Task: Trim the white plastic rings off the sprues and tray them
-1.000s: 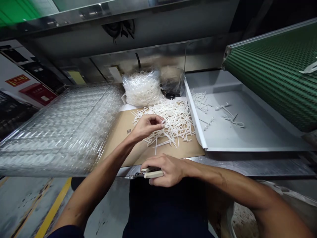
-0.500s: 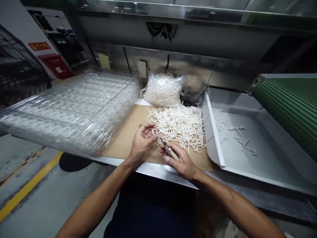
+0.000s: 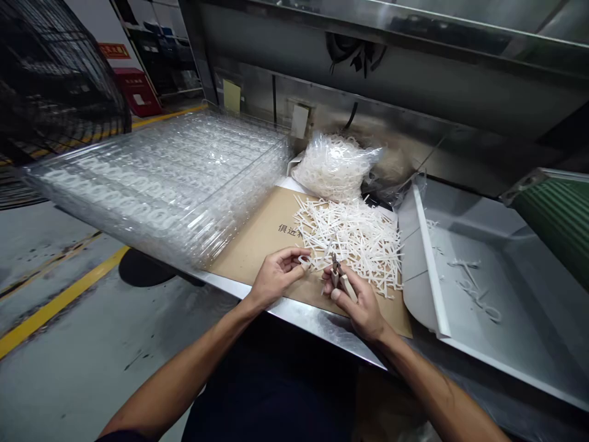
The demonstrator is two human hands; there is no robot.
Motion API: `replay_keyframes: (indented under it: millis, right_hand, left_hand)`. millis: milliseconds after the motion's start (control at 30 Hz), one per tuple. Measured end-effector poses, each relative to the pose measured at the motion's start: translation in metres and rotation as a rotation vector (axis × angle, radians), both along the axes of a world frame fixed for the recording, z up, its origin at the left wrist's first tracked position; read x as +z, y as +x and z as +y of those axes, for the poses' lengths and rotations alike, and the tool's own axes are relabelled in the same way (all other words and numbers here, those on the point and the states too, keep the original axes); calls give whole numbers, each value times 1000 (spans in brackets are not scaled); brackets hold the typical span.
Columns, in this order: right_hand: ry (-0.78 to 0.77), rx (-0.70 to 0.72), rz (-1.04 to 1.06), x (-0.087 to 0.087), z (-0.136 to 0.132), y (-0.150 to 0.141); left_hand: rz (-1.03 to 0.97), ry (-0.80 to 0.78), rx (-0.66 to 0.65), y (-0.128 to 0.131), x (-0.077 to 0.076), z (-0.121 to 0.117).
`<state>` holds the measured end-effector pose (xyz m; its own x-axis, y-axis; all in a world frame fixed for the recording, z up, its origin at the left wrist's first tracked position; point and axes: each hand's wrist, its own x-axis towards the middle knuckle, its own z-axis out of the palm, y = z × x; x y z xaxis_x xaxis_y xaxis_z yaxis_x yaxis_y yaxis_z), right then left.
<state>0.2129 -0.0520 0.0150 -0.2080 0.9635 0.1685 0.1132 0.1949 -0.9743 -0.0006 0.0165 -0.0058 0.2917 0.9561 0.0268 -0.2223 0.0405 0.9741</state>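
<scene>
Between the thumb and fingers of my left hand (image 3: 277, 274) is a small white plastic ring (image 3: 304, 260). My right hand (image 3: 361, 307) is wrapped round a pair of nippers (image 3: 341, 279) with pale handles, their jaws pointing up and away from me. The ring and the nippers are apart. Just beyond both hands, a loose pile of thin white plastic sticks (image 3: 352, 236) lies on a brown cardboard sheet (image 3: 248, 245) with dark printed characters.
Stacked clear plastic trays (image 3: 151, 178) holding white ring parts stand at left. A clear bag (image 3: 332, 162) of white parts sits behind the pile. At right are a grey bin (image 3: 430, 264) with a few pieces and a green conveyor belt (image 3: 559, 215). A fan (image 3: 59, 80) stands far left.
The nippers have come away from the white ring, and my right hand has shifted right, widening the gap between my hands. The whole view has turned left.
</scene>
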Motion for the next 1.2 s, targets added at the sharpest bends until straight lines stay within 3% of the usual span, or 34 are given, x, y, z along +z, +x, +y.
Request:
replay_keyframes:
  millis: [200, 700, 833, 1000, 1200]
  right_hand:
    - [-3, 14, -11, -1, 0, 3]
    - [62, 11, -71, -4, 0, 5]
    - [38, 19, -61, -3, 0, 5]
    - [-88, 66, -49, 2, -1, 7]
    - [-195, 94, -146, 10, -3, 9]
  left_hand:
    - [44, -51, -98, -1, -6, 5]
    - [347, 294, -176, 0, 7, 0]
    - [325, 294, -78, 2, 3, 1]
    - [67, 162, 180, 5, -10, 0]
    - [22, 374, 268, 4, -8, -4]
